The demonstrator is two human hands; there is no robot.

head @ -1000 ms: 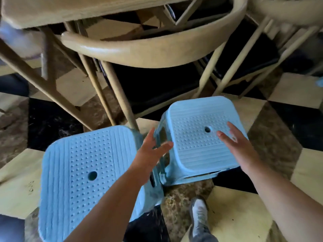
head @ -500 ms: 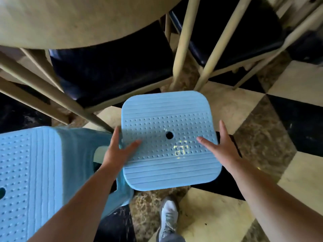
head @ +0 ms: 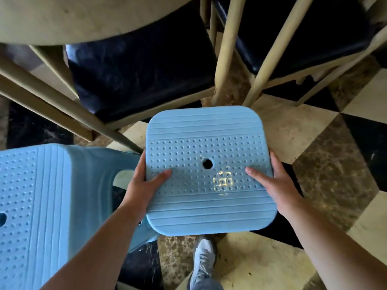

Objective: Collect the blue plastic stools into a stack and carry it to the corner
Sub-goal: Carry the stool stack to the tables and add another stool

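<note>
A light blue plastic stool (head: 209, 143) with a dotted seat and a round centre hole fills the middle of the view, seen from straight above. My left hand (head: 144, 185) grips its left edge with the thumb on the seat. My right hand (head: 276, 185) grips its right edge the same way. A second blue stool (head: 48, 206) stands at the lower left, close beside my left forearm, its seat partly cut off by the frame edge. The legs of the held stool are hidden under its seat.
A wooden table top (head: 83, 15) overhangs at the upper left. Two chairs with dark seats (head: 142, 70) and pale wooden legs (head: 224, 55) stand just beyond the stool. The floor is checkered tile (head: 293, 130). My grey shoe (head: 204, 258) is below the stool.
Both hands went from hovering open over the stool to clamping its left and right edges. The view shifted so the second stool slid toward the left edge.
</note>
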